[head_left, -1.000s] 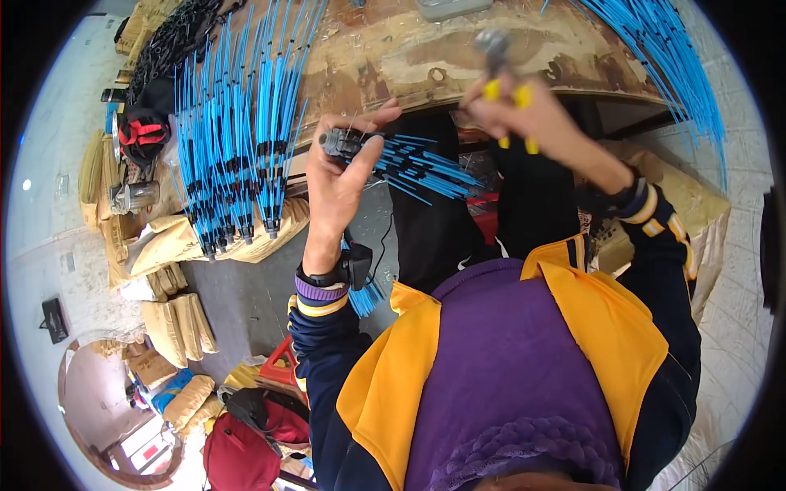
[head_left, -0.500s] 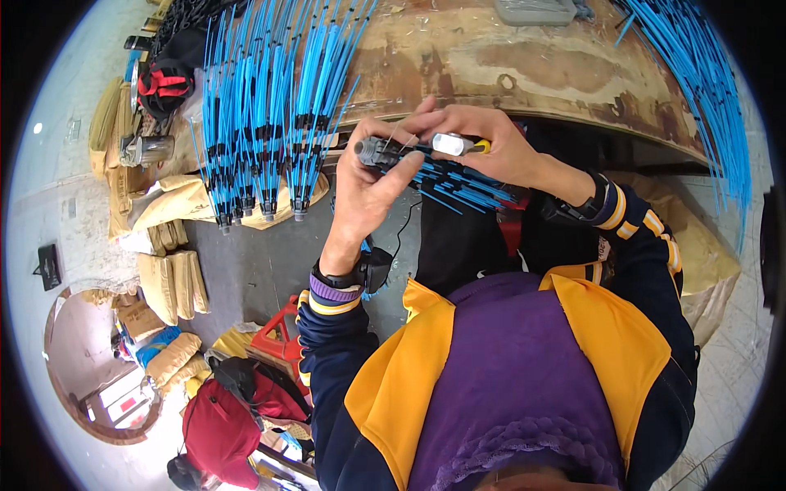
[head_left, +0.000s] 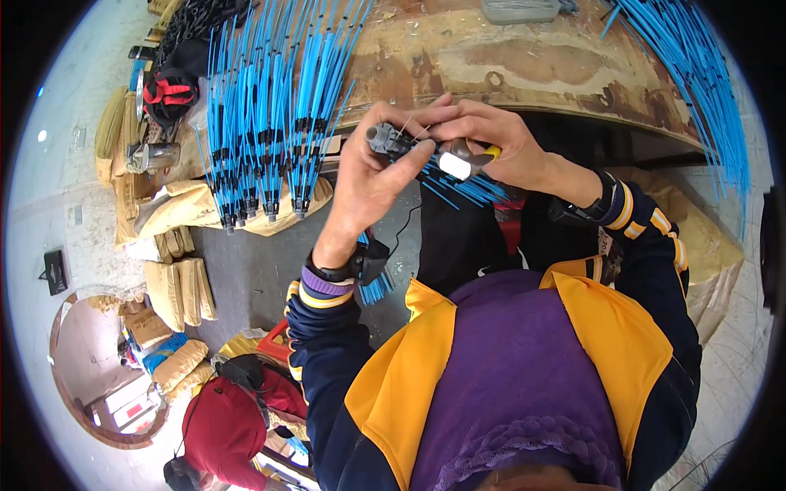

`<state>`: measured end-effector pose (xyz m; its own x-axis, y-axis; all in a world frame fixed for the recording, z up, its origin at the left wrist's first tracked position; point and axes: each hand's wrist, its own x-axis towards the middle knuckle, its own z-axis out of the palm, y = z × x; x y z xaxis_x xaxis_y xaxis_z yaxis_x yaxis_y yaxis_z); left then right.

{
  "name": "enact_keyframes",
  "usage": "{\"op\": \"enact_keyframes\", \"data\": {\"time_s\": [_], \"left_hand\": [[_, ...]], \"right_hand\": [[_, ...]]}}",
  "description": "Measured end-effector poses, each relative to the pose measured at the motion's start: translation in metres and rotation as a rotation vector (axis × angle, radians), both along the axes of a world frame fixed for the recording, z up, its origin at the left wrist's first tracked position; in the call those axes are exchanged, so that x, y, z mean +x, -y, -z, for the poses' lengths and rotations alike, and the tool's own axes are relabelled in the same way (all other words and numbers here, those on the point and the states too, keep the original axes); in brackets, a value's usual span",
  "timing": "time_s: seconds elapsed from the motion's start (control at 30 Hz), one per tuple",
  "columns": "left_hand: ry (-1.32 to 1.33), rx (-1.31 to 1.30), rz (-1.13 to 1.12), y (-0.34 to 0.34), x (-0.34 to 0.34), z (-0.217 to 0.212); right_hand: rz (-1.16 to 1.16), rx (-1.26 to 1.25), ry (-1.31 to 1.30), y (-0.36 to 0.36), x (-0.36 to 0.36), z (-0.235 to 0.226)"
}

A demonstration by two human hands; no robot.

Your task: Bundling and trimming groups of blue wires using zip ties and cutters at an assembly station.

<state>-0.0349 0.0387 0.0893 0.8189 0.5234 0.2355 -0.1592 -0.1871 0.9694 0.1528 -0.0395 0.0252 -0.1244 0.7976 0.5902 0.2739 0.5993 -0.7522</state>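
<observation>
Just in front of the table's near edge, my left hand (head_left: pixel 364 184) is wrapped round the hub end of a folded umbrella frame (head_left: pixel 467 186). Its round grey cap (head_left: pixel 381 137) sticks out past the fingers, and its blue ribs run rightward under my right hand (head_left: pixel 503 143). The fingers of that hand are closed on a small tool (head_left: pixel 458 159) with a dark brown body, a bright shiny face and a yellow end; its exact kind is unclear. Thin wire (head_left: pixel 407 124) shows between the two hands, close to the black hub. My left thumb presses against the hub near the tool.
Several blue umbrella frames (head_left: pixel 274 139) lie at the left of the wooden table (head_left: pixel 426 61), their capped ends over its edge. More blue rods (head_left: pixel 688 90) hang over the right side. A clear plastic tray (head_left: pixel 520 10) sits far back. At lower left, a person in red (head_left: pixel 221 425) is beside cardboard-coloured packs (head_left: pixel 180 364).
The tool has turned in my right hand, so its brown body shows and its shiny face points lower. My left hand and the grey cap have shifted slightly.
</observation>
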Motion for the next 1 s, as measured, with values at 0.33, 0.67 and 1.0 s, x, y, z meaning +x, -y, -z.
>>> {"op": "enact_keyframes", "data": {"time_s": [0.33, 0.67, 1.0], "left_hand": [[-0.111, -0.032, 0.020, 0.015, 0.032, 0.010], [-0.182, 0.135, 0.023, 0.028, 0.040, 0.008], [-0.195, 0.194, 0.073, 0.025, 0.044, 0.009]], "right_hand": [[-0.038, -0.879, -0.216, 0.082, 0.036, -0.077], [-0.311, -1.185, -0.286, 0.089, 0.047, -0.097], [-0.349, -1.365, -0.170, 0.077, 0.061, -0.125]]}}
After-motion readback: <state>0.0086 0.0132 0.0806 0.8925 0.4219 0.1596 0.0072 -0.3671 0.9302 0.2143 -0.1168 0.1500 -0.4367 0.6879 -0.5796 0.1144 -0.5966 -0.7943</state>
